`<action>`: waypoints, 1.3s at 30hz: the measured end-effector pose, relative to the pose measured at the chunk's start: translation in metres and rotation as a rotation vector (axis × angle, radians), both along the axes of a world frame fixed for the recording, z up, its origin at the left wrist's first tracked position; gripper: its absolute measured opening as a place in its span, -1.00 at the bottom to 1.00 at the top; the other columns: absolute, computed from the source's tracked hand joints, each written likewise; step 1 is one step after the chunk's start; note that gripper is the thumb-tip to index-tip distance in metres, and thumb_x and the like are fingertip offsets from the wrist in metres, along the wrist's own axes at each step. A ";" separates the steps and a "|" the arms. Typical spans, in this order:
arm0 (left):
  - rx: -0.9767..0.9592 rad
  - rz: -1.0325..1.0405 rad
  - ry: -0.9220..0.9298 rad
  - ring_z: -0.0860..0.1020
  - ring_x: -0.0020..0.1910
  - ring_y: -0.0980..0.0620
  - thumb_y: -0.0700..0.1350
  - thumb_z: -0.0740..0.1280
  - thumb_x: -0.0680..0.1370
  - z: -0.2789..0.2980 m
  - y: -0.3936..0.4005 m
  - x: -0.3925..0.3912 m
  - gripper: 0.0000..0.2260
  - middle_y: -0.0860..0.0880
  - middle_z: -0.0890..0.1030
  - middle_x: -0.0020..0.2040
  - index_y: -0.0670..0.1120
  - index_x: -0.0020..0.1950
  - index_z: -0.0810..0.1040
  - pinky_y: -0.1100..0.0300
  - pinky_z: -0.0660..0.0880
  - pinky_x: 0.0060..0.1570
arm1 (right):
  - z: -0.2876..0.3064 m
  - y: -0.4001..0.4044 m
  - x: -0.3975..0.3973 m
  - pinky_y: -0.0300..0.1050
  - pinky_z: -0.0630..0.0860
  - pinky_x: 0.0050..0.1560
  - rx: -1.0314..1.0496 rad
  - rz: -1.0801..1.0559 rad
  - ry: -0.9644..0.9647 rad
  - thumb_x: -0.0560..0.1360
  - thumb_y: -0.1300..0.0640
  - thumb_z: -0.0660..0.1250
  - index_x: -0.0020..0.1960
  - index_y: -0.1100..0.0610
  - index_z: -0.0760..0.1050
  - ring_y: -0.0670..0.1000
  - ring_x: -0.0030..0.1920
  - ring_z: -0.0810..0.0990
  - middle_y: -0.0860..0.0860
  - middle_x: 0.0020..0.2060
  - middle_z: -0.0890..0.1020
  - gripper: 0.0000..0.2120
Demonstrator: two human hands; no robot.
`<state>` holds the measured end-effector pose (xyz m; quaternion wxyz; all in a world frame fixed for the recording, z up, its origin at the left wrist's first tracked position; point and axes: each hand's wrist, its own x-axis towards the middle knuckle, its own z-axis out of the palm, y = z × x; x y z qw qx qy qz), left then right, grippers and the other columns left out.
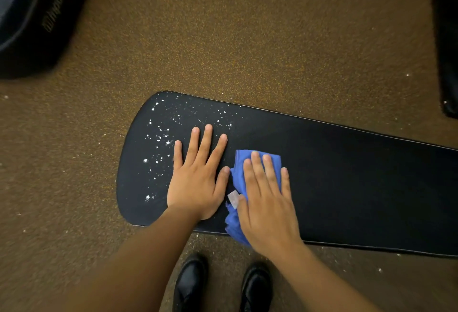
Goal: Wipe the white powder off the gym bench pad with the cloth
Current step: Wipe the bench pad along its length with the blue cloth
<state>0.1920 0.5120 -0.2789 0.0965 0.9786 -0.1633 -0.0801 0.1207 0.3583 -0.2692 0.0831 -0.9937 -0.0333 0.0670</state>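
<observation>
White powder (158, 153) speckles the rounded end of the black bench pad (347, 178), just left of the left hand (195, 182), which lies flat with straight fingers, bracing the pad. Right beside it, the right hand (269, 202) presses the blue cloth (239, 170) down with flat fingers. A good stroke would lift the left hand clear, then sweep the cloth leftward under firm, even pressure across the specks.

Black bench pad (347, 175) — white powder (158, 138), blue cloth (239, 163) on it.
</observation>
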 end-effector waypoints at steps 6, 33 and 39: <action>-0.013 0.006 0.007 -0.16 0.59 -0.08 0.14 -0.03 0.63 0.000 0.000 0.000 -0.45 -0.05 -0.06 0.63 0.04 0.61 0.04 -0.21 -0.13 0.50 | 0.001 0.009 0.011 0.24 0.04 0.48 0.036 -0.116 -0.006 0.54 0.01 0.01 0.54 0.22 0.11 0.12 0.55 -0.01 0.14 0.54 0.13 -0.39; -0.042 0.067 0.037 -0.26 0.57 -0.09 0.24 -0.06 0.59 0.002 0.103 0.032 -0.39 -0.07 -0.17 0.62 0.08 0.61 -0.06 -0.17 -0.18 0.51 | 0.003 0.068 0.076 0.20 -0.14 0.51 0.042 -0.278 -0.023 0.57 -0.01 -0.03 0.56 0.22 0.00 0.12 0.56 -0.09 0.12 0.57 0.02 -0.38; -0.018 0.066 0.042 -0.28 0.57 -0.10 0.24 -0.09 0.60 0.003 0.102 0.031 -0.39 -0.07 -0.19 0.62 0.07 0.61 -0.10 -0.18 -0.17 0.52 | 0.008 0.046 -0.004 0.22 0.01 0.49 0.037 -0.165 0.068 0.55 0.01 -0.03 0.55 0.22 0.08 0.08 0.56 -0.06 0.12 0.56 0.09 -0.39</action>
